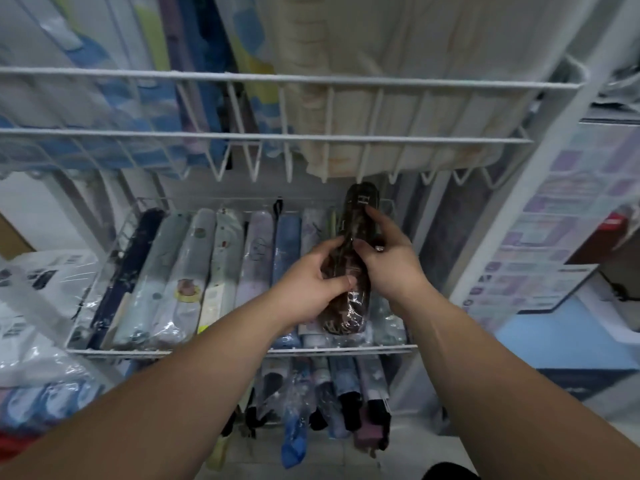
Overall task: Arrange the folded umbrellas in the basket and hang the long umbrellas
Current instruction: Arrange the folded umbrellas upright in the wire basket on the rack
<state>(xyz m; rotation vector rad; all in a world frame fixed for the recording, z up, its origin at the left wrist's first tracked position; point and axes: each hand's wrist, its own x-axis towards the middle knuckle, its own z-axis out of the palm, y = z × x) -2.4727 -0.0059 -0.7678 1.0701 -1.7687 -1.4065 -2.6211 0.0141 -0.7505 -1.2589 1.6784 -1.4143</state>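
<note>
A dark brown patterned folded umbrella [356,223] in a clear plastic sleeve is held lengthwise over the right part of the white wire basket [242,350]. My left hand [311,282] grips its lower half from the left, and my right hand [388,261] grips its middle from the right. Several folded umbrellas [221,268] in plastic sleeves lie side by side in the basket, filling it from the left. Long umbrellas [207,81] in pale blue, yellow and cream hang above, behind an upper white wire rack [277,138].
A lower shelf holds more folded umbrellas [343,403] with dark handles pointing toward me. Plastic bags [38,306] lie at the left. A white upright post [512,216] and a printed poster board [554,237] stand at the right, beside a blue floor.
</note>
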